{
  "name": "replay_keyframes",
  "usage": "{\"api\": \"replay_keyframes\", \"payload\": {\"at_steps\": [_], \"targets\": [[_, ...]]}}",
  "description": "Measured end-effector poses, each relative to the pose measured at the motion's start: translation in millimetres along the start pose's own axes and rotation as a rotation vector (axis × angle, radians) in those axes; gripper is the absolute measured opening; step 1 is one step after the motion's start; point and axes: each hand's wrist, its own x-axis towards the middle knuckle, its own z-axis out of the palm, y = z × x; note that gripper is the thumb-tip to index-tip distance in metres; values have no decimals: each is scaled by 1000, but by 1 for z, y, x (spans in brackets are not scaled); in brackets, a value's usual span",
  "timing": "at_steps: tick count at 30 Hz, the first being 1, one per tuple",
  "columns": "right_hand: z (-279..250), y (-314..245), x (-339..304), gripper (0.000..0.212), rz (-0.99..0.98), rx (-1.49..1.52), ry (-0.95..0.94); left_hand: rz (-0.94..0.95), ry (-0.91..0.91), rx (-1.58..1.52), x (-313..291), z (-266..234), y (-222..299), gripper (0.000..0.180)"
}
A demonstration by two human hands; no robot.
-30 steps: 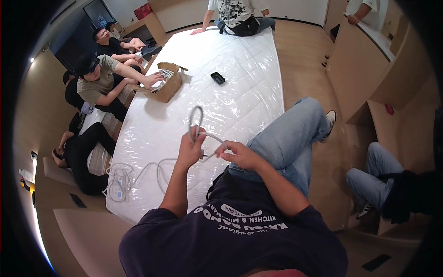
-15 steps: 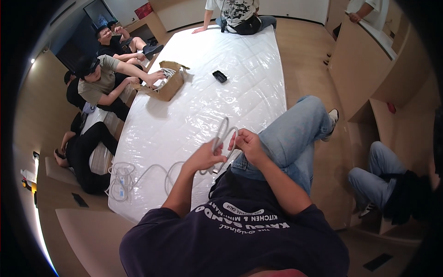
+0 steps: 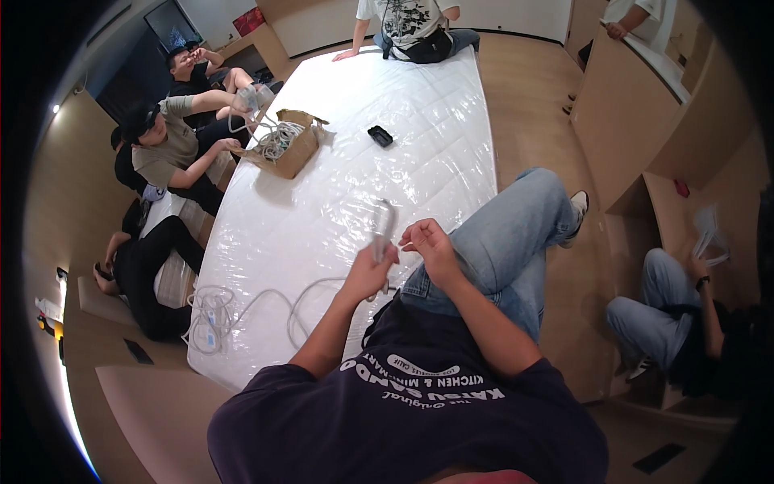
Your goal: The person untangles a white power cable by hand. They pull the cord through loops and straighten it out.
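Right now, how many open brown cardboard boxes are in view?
1: the open cardboard box on the left side of the plastic-wrapped mattress, beyond the left hand, with tangled cables inside. Others may be hidden.

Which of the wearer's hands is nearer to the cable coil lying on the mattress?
Left. The left hand is to the coil's right; the right hand is farther right.

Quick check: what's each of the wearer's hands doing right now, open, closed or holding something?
Left hand: closed, holding looped grey cable.
Right hand: fingers curled; cannot tell whether it grips anything.
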Motion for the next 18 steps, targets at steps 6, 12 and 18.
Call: {"api": "replay_keyframes", "payload": {"at_steps": [6,12,18], "targets": [[13,-11,-8,55,-17,-502,-309,269,560,-795,12,-22,32,35],[14,-10,-7,75,43,-521,-701,322,409,-1298,10,-43,47,38],[18,-15,-16,76,-60,-458,-431,165,-27,-1689,0,-29,55,41]]}}
